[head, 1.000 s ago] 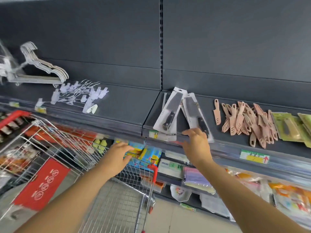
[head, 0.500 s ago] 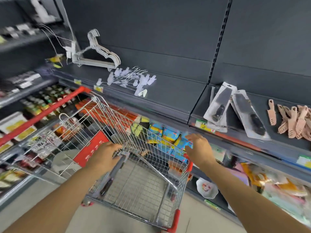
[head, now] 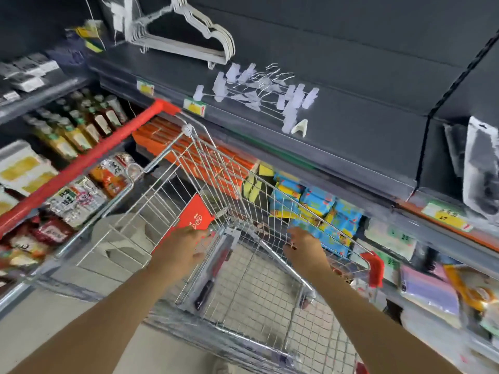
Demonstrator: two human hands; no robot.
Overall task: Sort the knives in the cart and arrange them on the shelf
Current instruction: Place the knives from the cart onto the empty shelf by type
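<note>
packaged knife lies in the cart just under the left hand, grip unclear; right hand loosely curled, empty

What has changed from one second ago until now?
The right hand left the shelf knives and dropped into the cart; the left hand went down to the knife pack there. The shelf knives stayed put.

You're in a shop aisle: a wire cart, price tags along dark shelves (hangers, bottles, snack packs).
</note>
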